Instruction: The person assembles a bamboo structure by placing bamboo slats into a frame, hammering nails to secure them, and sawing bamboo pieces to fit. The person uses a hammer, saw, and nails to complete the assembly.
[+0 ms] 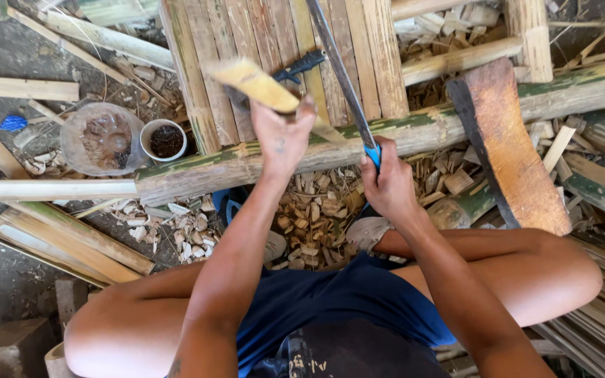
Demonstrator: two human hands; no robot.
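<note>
1. Two bare hands work above the long green bamboo pole (pixel 246 162) that lies crosswise in front of the seated person.
2. One left hand (pixel 279 136) is closed around one short yellow bamboo piece (pixel 260 85), held tilted just above the pole.
3. One right hand (pixel 386 183) is clenched on the blue handle of one long blade (pixel 341 73), which slants up and away across the pole.
4. One slatted bamboo panel (pixel 274 42) lies beyond the pole, with one dark-handled tool (pixel 302 65) resting on it.
5. Two round containers stand beyond the pole's left stretch: one clear bowl (pixel 103 140) and one small white cup (pixel 166 140), touching each other.
6. One curved orange-brown wooden slab (pixel 509 140) crosses the pole's right end.
7. Many pale bamboo chips (pixel 313 217) cover the ground on the near side of the pole, between the person's knees.
</note>
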